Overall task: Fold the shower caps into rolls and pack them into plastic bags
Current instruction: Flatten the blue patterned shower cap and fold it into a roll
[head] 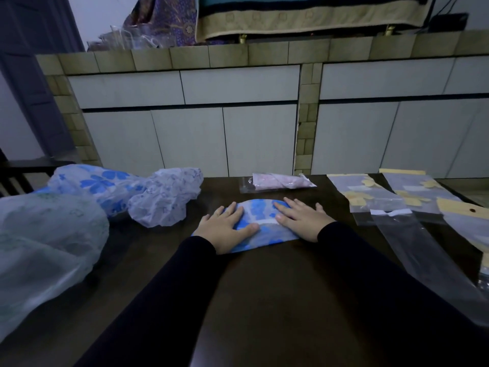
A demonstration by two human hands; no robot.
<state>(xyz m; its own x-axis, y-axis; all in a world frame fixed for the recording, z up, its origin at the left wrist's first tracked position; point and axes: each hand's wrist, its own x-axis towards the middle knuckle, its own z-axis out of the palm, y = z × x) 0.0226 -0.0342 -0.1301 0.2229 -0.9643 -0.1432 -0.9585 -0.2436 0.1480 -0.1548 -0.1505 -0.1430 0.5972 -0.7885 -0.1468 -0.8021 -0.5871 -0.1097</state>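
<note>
- Shower cap (260, 213) with blue flowers lies flat on the dark table (264, 287), folded into a half circle, right in front of us at 12 o'clock.
- We press our left hand (225, 227) flat on its left part, fingers straight and a little spread.
- We press our right hand (301, 218) flat on its right part, fingers spread too.
- We think both hands push down to squeeze the air out and keep the cap still, so it can roll up tight.
- At 10 o'clock we count three puffy loose caps (164, 197) waiting their turn.
- At 12 o'clock, past our hands, one packed pink roll (277, 181) sits in its bag, out of the way.
- At 2 o'clock, empty plastic bags (423, 258) lie close to our right hand, easy to grab; they overlap, so we cannot count them.
</note>
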